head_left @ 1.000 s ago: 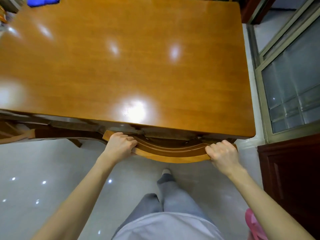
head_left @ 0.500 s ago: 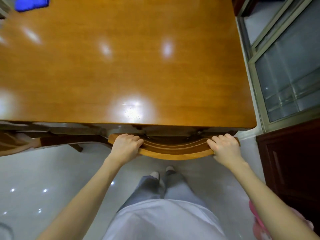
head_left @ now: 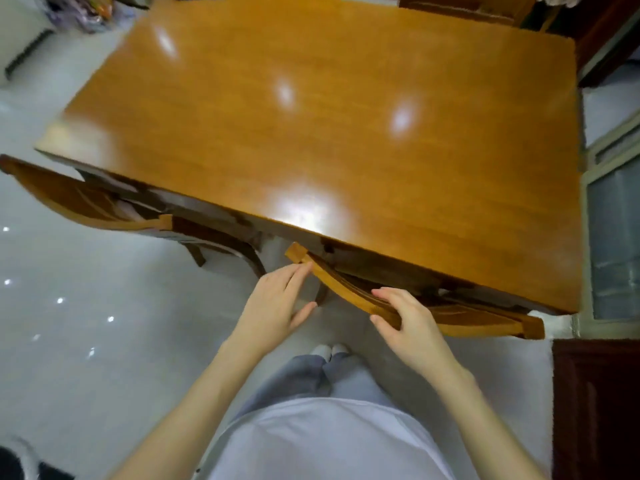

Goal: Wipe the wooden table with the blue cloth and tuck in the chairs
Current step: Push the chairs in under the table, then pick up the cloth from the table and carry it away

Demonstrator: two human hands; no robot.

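Chair (head_left: 485,320) tucked under wooden table (head_left: 311,133), left hand (head_left: 277,303) spread, fingertips touching its top rail, right hand (head_left: 408,317) loosely clasping it

A single wide-angle view comes from a camera worn on the person's head, facing forward and steeply down. It sits close above the near edge of the wooden table (head_left: 329,133), whose top fills the upper frame at a slant. Nearest the lens, low in the frame, are the left hand (head_left: 277,306) and right hand (head_left: 412,320) at a chair (head_left: 478,318), with the forearms, torso and feet below.
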